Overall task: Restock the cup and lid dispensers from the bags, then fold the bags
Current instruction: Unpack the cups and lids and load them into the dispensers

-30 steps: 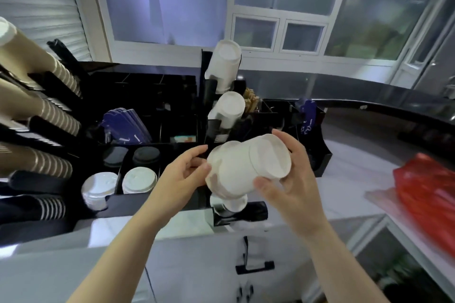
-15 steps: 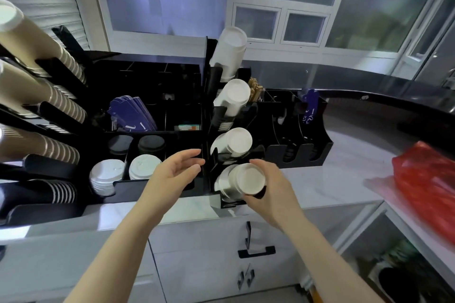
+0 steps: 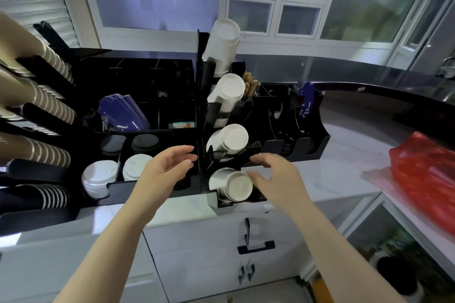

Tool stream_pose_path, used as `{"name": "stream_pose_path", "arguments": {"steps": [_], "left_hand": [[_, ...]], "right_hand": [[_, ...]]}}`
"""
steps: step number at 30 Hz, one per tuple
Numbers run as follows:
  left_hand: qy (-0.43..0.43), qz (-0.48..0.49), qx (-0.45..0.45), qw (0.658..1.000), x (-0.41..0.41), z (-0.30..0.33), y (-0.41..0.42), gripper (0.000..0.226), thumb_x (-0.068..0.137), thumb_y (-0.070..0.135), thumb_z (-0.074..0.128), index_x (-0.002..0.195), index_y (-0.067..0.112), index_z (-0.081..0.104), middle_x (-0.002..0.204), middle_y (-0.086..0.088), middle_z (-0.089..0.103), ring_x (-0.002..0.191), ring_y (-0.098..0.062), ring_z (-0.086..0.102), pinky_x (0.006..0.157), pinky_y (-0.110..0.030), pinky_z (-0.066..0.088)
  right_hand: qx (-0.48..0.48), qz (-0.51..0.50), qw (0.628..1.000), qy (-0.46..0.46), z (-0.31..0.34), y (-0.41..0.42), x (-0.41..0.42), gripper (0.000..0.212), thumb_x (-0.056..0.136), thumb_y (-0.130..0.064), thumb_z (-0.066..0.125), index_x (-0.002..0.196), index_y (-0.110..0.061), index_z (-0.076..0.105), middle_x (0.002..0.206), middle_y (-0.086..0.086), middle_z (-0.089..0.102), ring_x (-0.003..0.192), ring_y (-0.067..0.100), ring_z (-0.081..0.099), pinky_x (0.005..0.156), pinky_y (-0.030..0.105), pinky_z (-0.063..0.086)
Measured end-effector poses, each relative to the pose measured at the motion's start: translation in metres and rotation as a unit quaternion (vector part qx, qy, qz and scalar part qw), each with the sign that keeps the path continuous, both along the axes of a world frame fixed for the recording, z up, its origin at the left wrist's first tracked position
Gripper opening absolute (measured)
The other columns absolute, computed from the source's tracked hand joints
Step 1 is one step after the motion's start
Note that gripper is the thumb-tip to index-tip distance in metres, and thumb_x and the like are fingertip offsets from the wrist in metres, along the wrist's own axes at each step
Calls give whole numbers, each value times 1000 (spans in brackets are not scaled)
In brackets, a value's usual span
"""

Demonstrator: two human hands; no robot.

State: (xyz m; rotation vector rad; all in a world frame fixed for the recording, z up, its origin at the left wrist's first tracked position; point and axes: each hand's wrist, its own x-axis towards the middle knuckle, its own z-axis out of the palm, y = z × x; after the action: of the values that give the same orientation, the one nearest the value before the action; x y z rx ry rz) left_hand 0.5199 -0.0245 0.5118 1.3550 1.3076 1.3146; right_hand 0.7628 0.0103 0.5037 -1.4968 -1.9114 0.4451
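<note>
A black cup dispenser [image 3: 204, 115] stands in the middle with stacks of white cups lying in its slanted slots. The lowest stack of white cups [image 3: 232, 186] lies in the bottom slot, bases toward me. My right hand [image 3: 275, 177] hovers just right of that stack, fingers loosely bent, holding nothing. My left hand [image 3: 167, 167] floats left of the dispenser's upright wall, fingers relaxed and empty. White lids [image 3: 98, 178] and black lids [image 3: 145, 142] fill the lid compartments at the left. A red plastic bag [image 3: 426, 177] lies on the counter at the right.
Brown ribbed cups [image 3: 41, 103] fill a slanted black rack at far left. Blue sleeves [image 3: 123, 113] and wooden stirrers [image 3: 250, 83] stand in the organiser. White cabinet doors with a black handle [image 3: 256, 246] sit below the marble counter [image 3: 344, 155]. Windows run behind.
The right hand carried the white cup stack down into the bottom slot, then let go and drew back to the right. The left hand released the stack and stays nearby, empty.
</note>
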Motion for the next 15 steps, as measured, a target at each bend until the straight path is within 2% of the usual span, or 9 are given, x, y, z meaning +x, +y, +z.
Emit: {"name": "stream_pose_path", "arguments": {"steps": [2, 5, 11, 15], "left_hand": [[1, 6, 13, 1000, 1, 3, 7, 29, 94, 9, 53, 112, 29, 63, 104, 9, 72, 102, -8, 65, 88, -29, 48], [3, 16, 41, 999, 2, 10, 19, 30, 94, 6, 53, 110, 28, 64, 103, 8, 72, 100, -7, 66, 86, -28, 49], [1, 47, 99, 994, 4, 36, 63, 32, 91, 3, 56, 107, 28, 64, 102, 4, 72, 100, -9, 65, 87, -26, 49], [-13, 63, 138, 988, 5, 56, 105, 36, 88, 0, 60, 111, 27, 60, 109, 1, 67, 100, -10, 66, 76, -14, 50]], "right_hand": [[39, -7, 997, 64, 10, 3, 2, 22, 85, -23, 68, 106, -28, 67, 102, -18, 65, 96, -2, 58, 77, 7, 39], [90, -6, 988, 125, 25, 18, -1, 21, 82, -13, 71, 94, -30, 67, 89, -16, 64, 83, 0, 59, 75, 12, 46], [130, 28, 979, 157, 53, 73, -7, 20, 82, -14, 71, 95, -29, 65, 93, -17, 63, 88, -3, 56, 76, 7, 42], [124, 49, 971, 200, 76, 117, -11, 24, 82, -15, 71, 96, -32, 61, 93, -17, 64, 86, -3, 57, 73, 6, 43]]}}
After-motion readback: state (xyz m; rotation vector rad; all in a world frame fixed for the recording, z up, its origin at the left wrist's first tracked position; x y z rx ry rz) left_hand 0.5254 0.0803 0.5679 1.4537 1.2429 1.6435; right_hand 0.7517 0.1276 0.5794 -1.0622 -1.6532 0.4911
